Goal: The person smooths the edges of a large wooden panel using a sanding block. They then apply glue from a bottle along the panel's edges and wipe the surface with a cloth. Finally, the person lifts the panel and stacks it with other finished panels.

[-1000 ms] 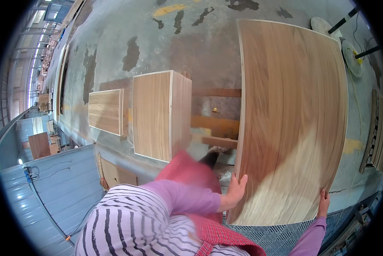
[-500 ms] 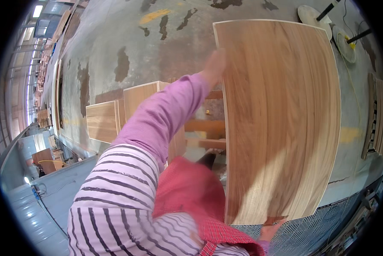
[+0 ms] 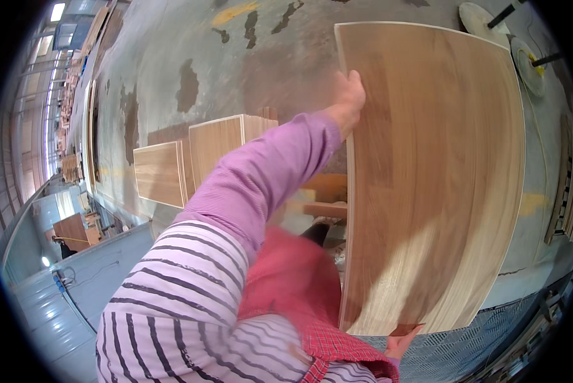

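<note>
A large wood-grain panel [image 3: 433, 172] with pale edges fills the right half of the view, its face turned up. My left hand [image 3: 351, 97] grips the panel's left edge near the far corner. The thumb lies against the edge, and the other fingers are mostly hidden beyond it. At the near edge, my right hand [image 3: 401, 343] holds the panel from below. Only part of that hand shows, with a fingertip along the edge.
Stacked smaller wood panels [image 3: 216, 143] lie to the left, beyond my left arm. Two round bases with black poles [image 3: 530, 64] stand at the far right. A metal mesh surface [image 3: 452, 351] runs along the near right. Grey floor [image 3: 152, 83] with dark patches stretches ahead.
The panel has shifted slightly to the right and away. My left hand, blurred before, has moved right and now sits on the left edge. The right hand stays at the near edge.
</note>
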A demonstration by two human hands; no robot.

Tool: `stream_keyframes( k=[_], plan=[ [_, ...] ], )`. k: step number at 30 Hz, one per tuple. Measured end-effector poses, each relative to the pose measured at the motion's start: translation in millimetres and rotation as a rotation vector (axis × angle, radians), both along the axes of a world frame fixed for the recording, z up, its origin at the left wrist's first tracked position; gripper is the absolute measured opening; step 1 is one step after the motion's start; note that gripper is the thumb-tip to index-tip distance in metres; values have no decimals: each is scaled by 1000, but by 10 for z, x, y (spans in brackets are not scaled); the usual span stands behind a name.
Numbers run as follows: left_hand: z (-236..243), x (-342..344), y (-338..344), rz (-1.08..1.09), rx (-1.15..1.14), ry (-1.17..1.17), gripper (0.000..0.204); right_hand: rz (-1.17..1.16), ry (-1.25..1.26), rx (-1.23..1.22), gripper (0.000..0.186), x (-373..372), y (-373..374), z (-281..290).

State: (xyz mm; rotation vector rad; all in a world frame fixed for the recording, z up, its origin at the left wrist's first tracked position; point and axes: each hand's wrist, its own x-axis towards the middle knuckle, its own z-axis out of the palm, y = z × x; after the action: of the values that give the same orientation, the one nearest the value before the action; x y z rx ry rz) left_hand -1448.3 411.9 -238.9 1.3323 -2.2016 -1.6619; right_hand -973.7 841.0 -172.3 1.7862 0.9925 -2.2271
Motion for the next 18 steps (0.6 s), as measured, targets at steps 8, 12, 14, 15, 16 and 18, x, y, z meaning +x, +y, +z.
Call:
stream_keyframes(
  k=[8, 12, 14, 15, 16, 18],
  plan=[
    [225, 468, 21, -178, 270, 64, 74, 98, -55, -33, 72, 390, 574, -363],
    [121, 1008, 286, -209, 111, 77, 72, 803, -159, 932, 75, -262, 1031, -226],
    [88, 1120, 402, -212, 46, 105, 73, 1078, -311, 1278, 81, -1361, 1007, 93],
    [142, 1125, 433, -171, 4, 133, 72, 958, -242, 1413, 87, -1817, 1059, 15],
    [133, 1125, 460, -163, 23, 139, 71, 1105, -145, 1426, 91, -2280, 1307, -68],
    [59, 1114, 500, -150, 35, 145, 71, 1190, -1, 1379, 89, -3298, 1167, -179]
  ],
)
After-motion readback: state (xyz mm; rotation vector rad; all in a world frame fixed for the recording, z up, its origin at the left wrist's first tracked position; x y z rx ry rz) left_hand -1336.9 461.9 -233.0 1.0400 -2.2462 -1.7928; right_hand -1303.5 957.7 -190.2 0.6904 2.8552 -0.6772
